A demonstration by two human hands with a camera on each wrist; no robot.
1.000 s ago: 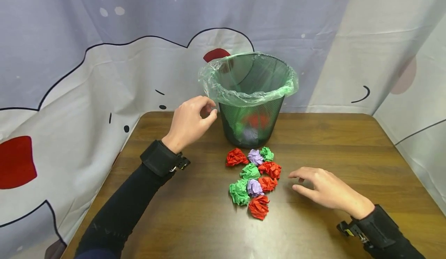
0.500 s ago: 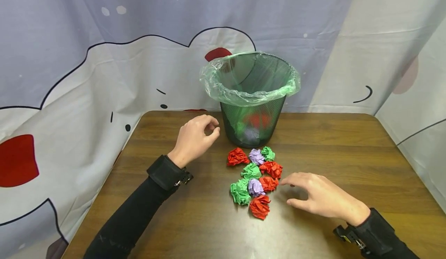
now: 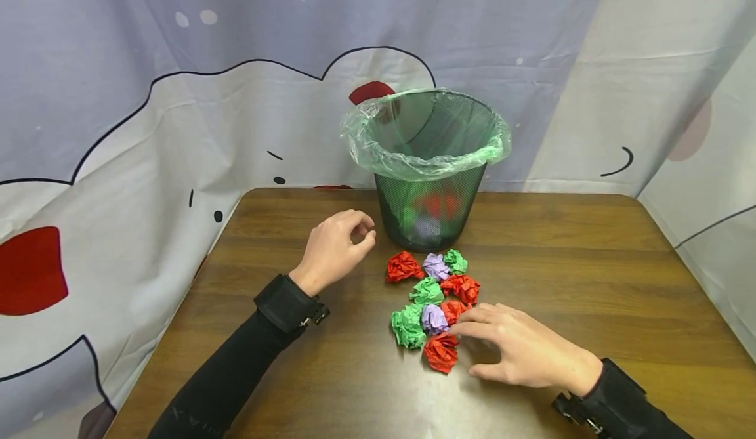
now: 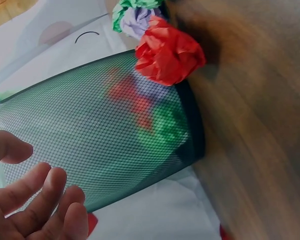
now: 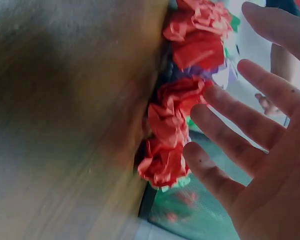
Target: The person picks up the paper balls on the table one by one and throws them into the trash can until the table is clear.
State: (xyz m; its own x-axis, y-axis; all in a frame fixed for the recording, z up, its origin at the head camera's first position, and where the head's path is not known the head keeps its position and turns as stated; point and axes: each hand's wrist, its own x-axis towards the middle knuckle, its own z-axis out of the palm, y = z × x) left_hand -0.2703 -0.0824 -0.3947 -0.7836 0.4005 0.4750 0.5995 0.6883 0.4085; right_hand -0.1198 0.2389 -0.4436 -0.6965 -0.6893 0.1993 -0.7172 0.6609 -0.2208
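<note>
Several crumpled paper balls lie clustered on the wooden table in the head view. My right hand (image 3: 520, 347) reaches over the cluster's right side, thumb spread from the fingers, holding nothing. Its fingertips are beside the front red paper ball (image 3: 440, 352) and partly cover another red paper ball (image 3: 453, 310); contact is unclear. A purple paper ball (image 3: 434, 319) and a green paper ball (image 3: 407, 326) sit just left of these. My left hand (image 3: 336, 249), fingers loosely curled around nothing, hovers left of the cluster. The nearest ball to it is a red paper ball (image 4: 170, 52).
Behind the cluster stands a black mesh wastebasket (image 3: 466, 196) with a green plastic liner (image 3: 425, 167) folded over its rim. Blurred red, green and purple balls show through its mesh. A patterned curtain (image 3: 236, 124) hangs behind the table (image 3: 567, 249).
My left hand has come down from near the bin's rim toward the table. My right hand has moved left and forward over the red balls. The paper balls have stayed put.
</note>
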